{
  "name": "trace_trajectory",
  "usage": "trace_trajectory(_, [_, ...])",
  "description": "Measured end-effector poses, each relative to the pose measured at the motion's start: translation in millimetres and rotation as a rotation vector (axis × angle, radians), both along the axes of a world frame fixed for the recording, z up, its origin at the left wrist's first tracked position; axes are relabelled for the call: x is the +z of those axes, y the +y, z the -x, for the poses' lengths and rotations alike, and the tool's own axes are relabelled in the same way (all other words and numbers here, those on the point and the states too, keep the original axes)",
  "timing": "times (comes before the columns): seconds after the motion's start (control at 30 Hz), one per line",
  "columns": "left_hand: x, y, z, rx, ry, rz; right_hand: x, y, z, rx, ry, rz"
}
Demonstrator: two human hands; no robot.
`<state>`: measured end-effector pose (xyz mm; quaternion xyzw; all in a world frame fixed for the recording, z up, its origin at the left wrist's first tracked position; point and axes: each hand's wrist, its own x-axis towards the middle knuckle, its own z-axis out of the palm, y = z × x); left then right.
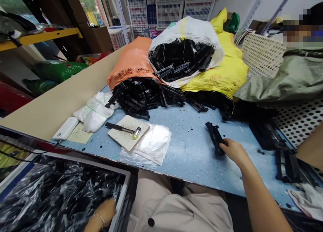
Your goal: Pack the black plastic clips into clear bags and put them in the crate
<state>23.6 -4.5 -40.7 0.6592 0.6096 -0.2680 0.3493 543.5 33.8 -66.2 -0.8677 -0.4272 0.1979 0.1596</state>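
Observation:
My right hand (233,151) rests on the blue speckled table (191,147), its fingers closed round the near end of a long black plastic part (214,137). My left hand (104,211) is down at the lower left, over the edge of a grey bin (124,188) lined with black plastic film; its fingers are hidden. A small hammer (123,128) lies on a beige board (127,132) atop clear plastic bags (151,144), left of the right hand.
Orange (132,62), white (191,31) and yellow (227,73) sacks spill black plastic parts (143,97) across the table's back. More black parts (286,161) lie at the right. A white power bank (66,128) and tied white bags (94,112) sit left. Another person sits at the far right.

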Motion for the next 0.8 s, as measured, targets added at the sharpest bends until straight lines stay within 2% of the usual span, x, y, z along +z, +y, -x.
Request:
trace_trajectory(0.07, [-6.6, 39.1, -35.3, 0.027, -0.289, -0.115, -2.0, -3.7, 17.3, -0.012, 0.239, -0.113])
trace_trajectory(0.13, [-4.5, 72.2, -83.2, 0.039, -0.705, -0.374, -3.9, -4.3, 45.5, -0.025, 0.591, -0.239])
trace_trajectory(0.17, [-2.3, 85.7, -109.5, 0.027, -0.812, -0.532, -4.2, -3.8, 61.4, -0.036, 0.787, -0.299])
trace_trajectory(0.23, [-0.4, 108.0, -158.3, 0.033, -0.819, -0.774, -3.0, -2.5, 90.9, -0.049, 1.086, -0.359])
trace_trajectory(0.3, [-4.3, 126.8, -190.5, 0.143, -0.829, -0.77, 0.3, -2.8, 110.6, -0.059, 1.241, -0.363])
trace_trajectory(0.33, [-8.0, 135.7, -197.7, 0.186, -0.839, -0.741, 2.2, -4.1, 115.8, -0.064, 1.285, -0.36])
trace_trajectory(0.4, [-16.1, 152.8, -195.4, 0.261, -0.884, -0.675, 5.2, -8.1, 119.0, -0.078, 1.345, -0.351])
trace_trajectory(0.53, [-25.8, 175.4, -160.5, 0.432, -1.014, -0.525, 6.6, -10.9, 121.0, -0.124, 1.459, -0.324])
trace_trajectory(0.63, [-28.6, 176.1, -145.3, 0.57, -1.126, -0.387, 9.9, 1.6, 138.4, -0.117, 1.58, -0.308])
trace_trajectory(0.8, [-31.4, 163.8, -150.0, 0.747, -1.228, -0.293, 20.4, 43.9, 189.4, 0.005, 1.729, -0.203])
